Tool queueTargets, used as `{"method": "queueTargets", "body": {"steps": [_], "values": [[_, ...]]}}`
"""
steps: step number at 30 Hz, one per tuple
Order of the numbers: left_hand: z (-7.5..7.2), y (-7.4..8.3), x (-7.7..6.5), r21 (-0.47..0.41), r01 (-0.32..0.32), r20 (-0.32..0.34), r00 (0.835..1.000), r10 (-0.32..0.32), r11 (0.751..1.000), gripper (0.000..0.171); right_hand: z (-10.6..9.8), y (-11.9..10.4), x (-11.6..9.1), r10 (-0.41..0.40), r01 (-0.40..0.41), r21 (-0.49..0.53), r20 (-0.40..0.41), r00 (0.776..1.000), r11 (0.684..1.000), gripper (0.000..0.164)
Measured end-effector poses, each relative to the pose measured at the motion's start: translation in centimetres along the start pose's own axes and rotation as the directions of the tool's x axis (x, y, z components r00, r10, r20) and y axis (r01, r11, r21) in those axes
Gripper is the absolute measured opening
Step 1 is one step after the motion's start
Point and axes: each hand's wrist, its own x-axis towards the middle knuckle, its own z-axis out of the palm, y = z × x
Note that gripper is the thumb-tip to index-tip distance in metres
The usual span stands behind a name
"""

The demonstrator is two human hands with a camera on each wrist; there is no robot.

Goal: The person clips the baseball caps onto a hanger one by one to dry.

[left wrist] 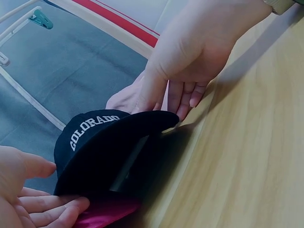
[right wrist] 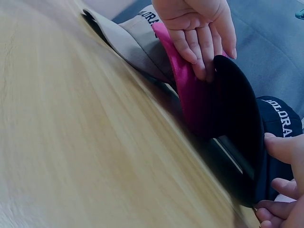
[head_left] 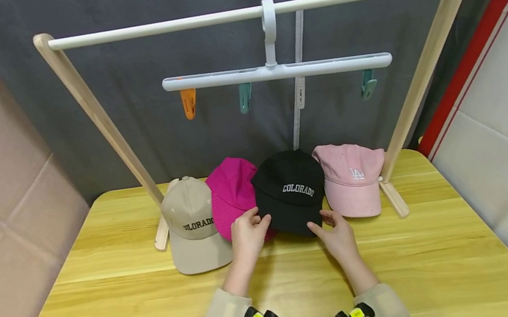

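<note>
A black baseball cap point(head_left: 289, 172) lettered COLORADO leans on the wooden table, brim toward me. My left hand point(head_left: 247, 236) holds the left edge of its brim, thumb above and fingers below. At the right edge of the brim, my right hand point(head_left: 338, 237) grips it between thumb and fingers. In the left wrist view the underside of the black cap point(left wrist: 104, 156) shows, and the brim is raised off the table. A magenta cap point(head_left: 233, 185) lies just left of it, partly behind my left hand. To the right sits a pink cap point(head_left: 352, 181) with an LA mark.
A beige COLORADO cap point(head_left: 191, 209) stands at the far left of the row. Above, a white hanger point(head_left: 276, 71) hangs from a rod point(head_left: 159, 28) on a wooden frame. It carries an orange clip point(head_left: 189, 103) and teal clips point(head_left: 245, 97). The table point(head_left: 134, 315) extends toward me.
</note>
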Motion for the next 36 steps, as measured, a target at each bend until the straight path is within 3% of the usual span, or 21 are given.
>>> {"method": "queueTargets", "body": {"steps": [7,18,36], "values": [[0.3,0.1,-0.17,-0.032,-0.001,-0.041,0.999,0.0,0.999,0.036,-0.16,-0.1,-0.08,-0.008,0.009,0.027,-0.03,1.0,1.0,0.056],[0.45,0.04,-0.36,-0.033,-0.028,-0.087,0.996,0.025,0.999,0.036,-0.25,-0.15,-0.04,0.032,-0.032,0.054,-0.006,0.999,0.998,0.057],[0.35,-0.1,-0.7,-0.114,0.004,-0.065,0.998,-0.012,0.993,0.037,-0.39,-0.48,-0.16,0.082,-0.086,0.155,0.032,0.996,0.984,0.06]]}}
